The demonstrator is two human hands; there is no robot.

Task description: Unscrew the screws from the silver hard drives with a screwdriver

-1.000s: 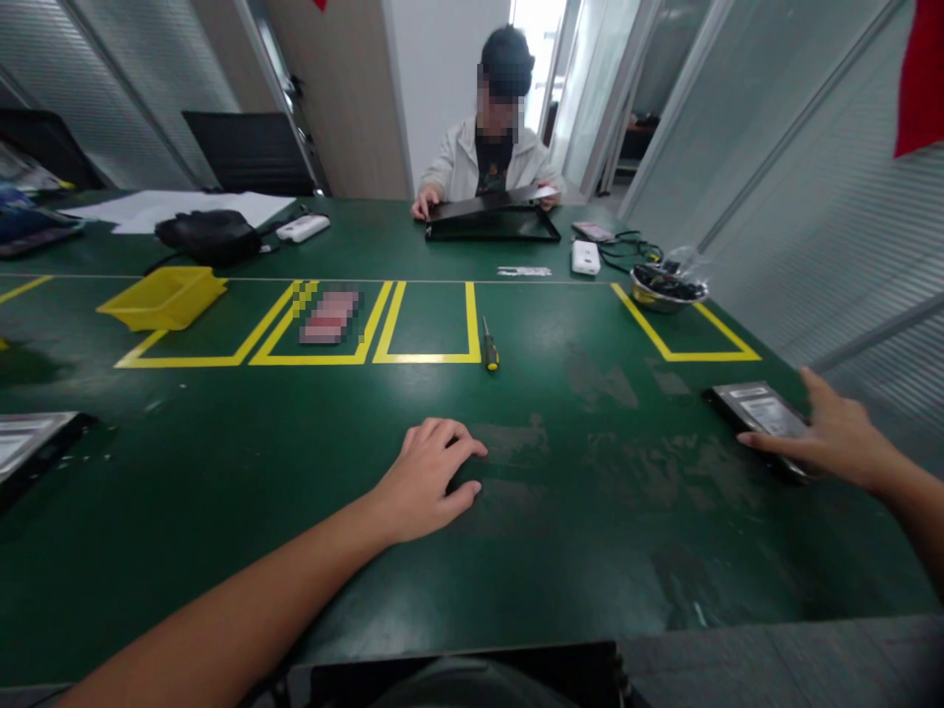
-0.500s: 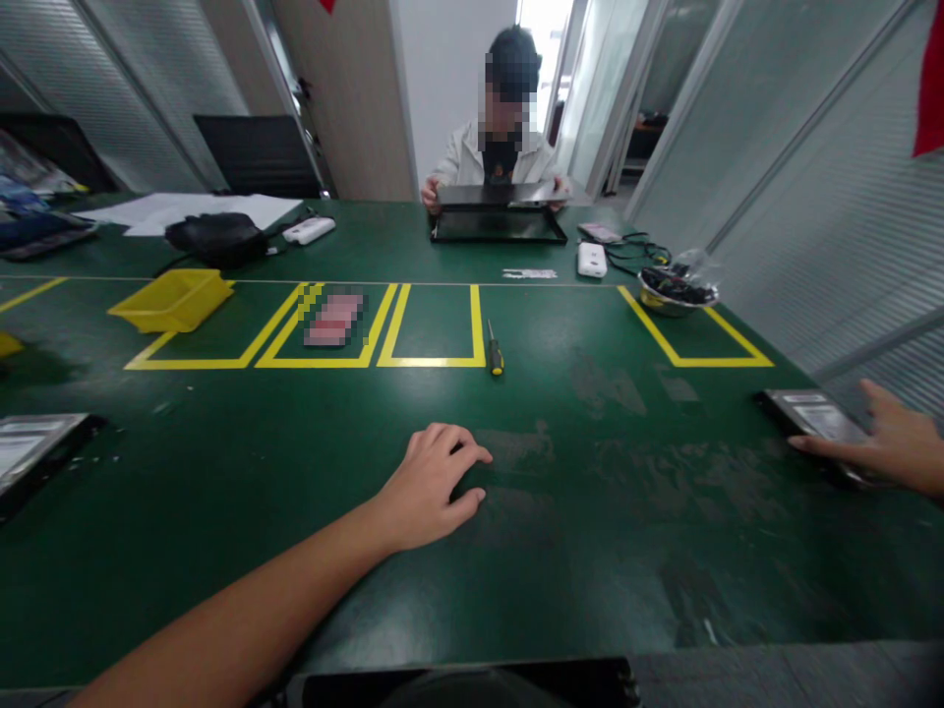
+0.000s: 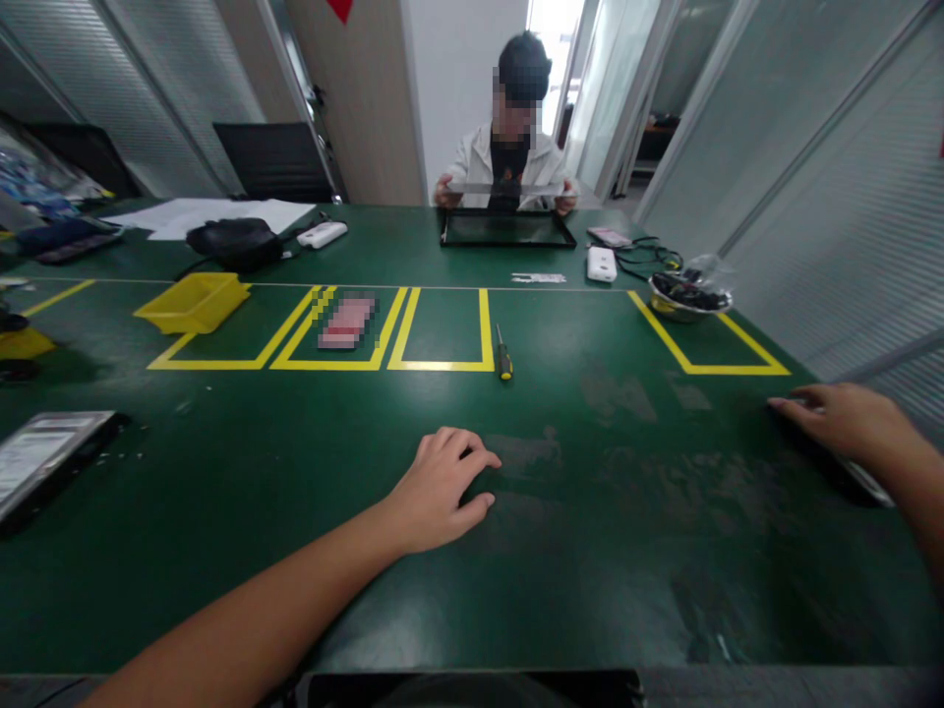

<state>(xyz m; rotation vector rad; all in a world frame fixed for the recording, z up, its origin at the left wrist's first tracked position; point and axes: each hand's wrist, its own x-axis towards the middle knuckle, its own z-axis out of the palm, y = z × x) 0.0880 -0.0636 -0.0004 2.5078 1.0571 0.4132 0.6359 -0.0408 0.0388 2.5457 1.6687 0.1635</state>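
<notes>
A hard drive [image 3: 864, 482] lies on the green counter [image 3: 590, 590], near its right end. The right grip [image 3: 848, 418] covers much of it from above, the thumb reaching to the drive's far left corner. The other fingers are largely out of sight, so whether they pinch the drive or only rest on it cannot be told.

Well apart, near the middle of the counter, the left grip [image 3: 449, 482] rests palm down and holds nothing, its fingers loosely bent and the thumb spread away from the index finger.

Beyond it, a screwdriver [image 3: 504, 368] with a black and yellow handle lies just beside a rectangle of yellow tape [image 3: 442, 366], its shaft pointing away. A blurred pinkish item [image 3: 348, 323] lies in the next taped space, and farther left stands a yellow bin [image 3: 188, 317]. A second hard drive [image 3: 48, 452] lies label up at the left edge of the view.

On the right, a metal bowl [image 3: 682, 312] holds dark items. Across the counter, a seated co-worker [image 3: 479, 157] holds a thin panel [image 3: 479, 190] above a black tray [image 3: 508, 245].
</notes>
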